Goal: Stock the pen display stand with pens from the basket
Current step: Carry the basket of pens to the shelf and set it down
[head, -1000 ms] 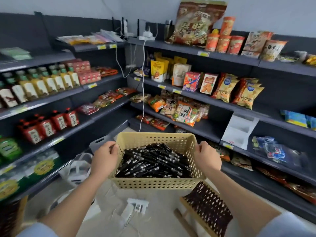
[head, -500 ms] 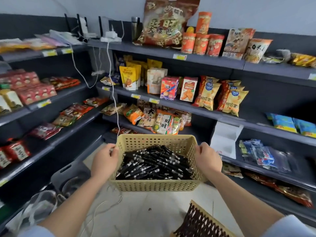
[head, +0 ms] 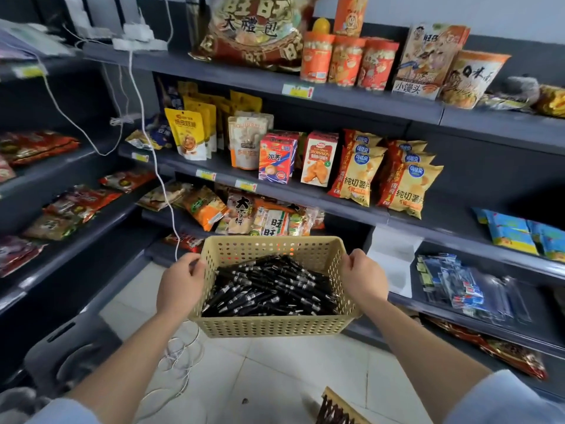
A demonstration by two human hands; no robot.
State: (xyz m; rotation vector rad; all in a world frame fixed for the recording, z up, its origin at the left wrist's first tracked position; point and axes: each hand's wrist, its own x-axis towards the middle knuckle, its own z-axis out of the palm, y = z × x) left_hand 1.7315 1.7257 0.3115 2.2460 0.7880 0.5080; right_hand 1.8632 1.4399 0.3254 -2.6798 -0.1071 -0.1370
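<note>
Both hands, left (head: 180, 283) and right (head: 363, 278), on a pen-filled basket (head: 272, 327) before snack shelves (head: 351, 99)

We read 旺旺大禮包 on the big bag (head: 250, 29), 小馒头 on a top-shelf pack (head: 428, 62), 纯切薯片 on the yellow crisp bags (head: 357, 175), 泡芙 on a red box (head: 275, 159)
</note>
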